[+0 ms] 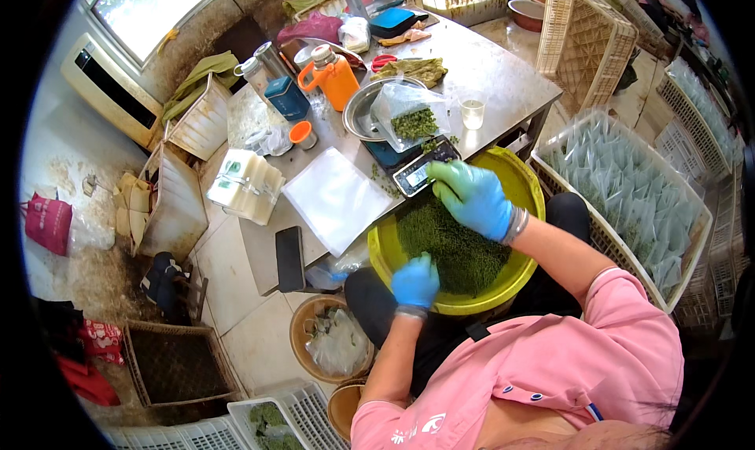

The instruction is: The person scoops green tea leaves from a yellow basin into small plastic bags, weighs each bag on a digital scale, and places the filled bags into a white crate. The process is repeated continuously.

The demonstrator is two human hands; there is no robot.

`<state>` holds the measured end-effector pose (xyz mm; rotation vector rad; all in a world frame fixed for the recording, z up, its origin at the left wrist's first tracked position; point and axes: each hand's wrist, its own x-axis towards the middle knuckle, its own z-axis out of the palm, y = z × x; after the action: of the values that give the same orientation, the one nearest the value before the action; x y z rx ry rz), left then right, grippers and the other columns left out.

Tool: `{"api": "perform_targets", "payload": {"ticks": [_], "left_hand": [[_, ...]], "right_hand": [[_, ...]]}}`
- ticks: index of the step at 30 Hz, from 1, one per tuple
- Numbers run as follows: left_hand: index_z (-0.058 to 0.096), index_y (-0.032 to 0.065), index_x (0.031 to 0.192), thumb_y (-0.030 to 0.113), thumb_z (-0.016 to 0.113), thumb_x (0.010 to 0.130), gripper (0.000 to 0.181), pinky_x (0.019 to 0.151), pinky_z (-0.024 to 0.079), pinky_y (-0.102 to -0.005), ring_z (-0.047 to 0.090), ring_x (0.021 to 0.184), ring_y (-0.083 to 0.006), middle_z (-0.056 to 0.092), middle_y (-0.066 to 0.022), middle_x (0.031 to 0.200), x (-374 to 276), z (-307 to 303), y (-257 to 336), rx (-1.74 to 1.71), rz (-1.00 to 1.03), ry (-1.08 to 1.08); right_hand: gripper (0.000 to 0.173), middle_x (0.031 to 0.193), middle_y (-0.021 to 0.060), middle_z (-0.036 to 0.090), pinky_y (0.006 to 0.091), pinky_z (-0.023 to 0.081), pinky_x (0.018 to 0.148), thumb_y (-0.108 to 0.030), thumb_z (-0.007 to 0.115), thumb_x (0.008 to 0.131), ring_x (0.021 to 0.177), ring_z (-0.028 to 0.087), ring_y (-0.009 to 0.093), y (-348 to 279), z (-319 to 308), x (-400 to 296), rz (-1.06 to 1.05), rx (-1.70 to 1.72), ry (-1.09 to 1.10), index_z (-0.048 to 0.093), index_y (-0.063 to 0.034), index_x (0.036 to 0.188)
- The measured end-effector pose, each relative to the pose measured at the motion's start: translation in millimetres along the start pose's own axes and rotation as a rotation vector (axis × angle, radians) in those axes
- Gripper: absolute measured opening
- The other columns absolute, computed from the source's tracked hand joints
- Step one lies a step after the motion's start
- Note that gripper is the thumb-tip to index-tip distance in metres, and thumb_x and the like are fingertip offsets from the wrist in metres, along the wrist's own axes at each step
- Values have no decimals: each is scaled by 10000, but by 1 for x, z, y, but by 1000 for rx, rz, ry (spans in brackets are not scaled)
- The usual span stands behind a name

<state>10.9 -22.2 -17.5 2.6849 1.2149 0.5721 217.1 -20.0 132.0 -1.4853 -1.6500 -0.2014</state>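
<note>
My right hand (469, 197), in a blue glove stained green, is closed over the near edge of a digital scale (451, 149); whether anything is inside the fist is hidden. My left hand (416, 282), also gloved in blue, is at the near left of a yellow basin (535, 196), its fingertips by a heap of small green berries (472, 267). What that hand holds cannot be made out. On the scale stands a clear plastic bag (396, 99) partly filled with green berries, leaning against a steel bowl (353, 116). A few loose berries lie around the scale.
Flat plastic bags (336, 199), a phone (289, 259), an orange jug (336, 84) and a clear cup (472, 116) are on the steel table (501, 66). To the right, a crate (687, 285) contains several filled bags. A brown bin (298, 338) stands below left.
</note>
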Motion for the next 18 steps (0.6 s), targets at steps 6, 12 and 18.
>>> {"api": "perform_targets", "payload": {"ticks": [6, 12, 18], "left_hand": [[666, 125, 918, 242, 655, 830, 147, 571, 506, -456, 641, 630, -329, 639, -118, 724, 3, 1, 2, -17, 26, 22], [666, 127, 919, 246, 657, 830, 149, 565, 503, -453, 638, 622, -324, 633, -118, 715, 2, 6, -1, 5, 29, 14], [661, 121, 878, 246, 639, 845, 131, 539, 497, -436, 624, 589, -301, 618, -97, 694, 2, 0, 3, 34, 41, 39]], "right_hand": [[383, 1052, 182, 664, 449, 557, 748, -114, 561, 836, 860, 679, 372, 51, 21, 75, 120, -139, -350, 582, -101, 1218], [517, 1276, 209, 608, 404, 552, 865, -116, 572, 804, 1014, 658, 371, 54, -3, 73, 158, -83, -169, 565, -104, 1321], [496, 1294, 201, 604, 379, 541, 930, -36, 647, 791, 1104, 639, 362, 41, -12, 27, 128, 59, -13, 594, -89, 1281]]}}
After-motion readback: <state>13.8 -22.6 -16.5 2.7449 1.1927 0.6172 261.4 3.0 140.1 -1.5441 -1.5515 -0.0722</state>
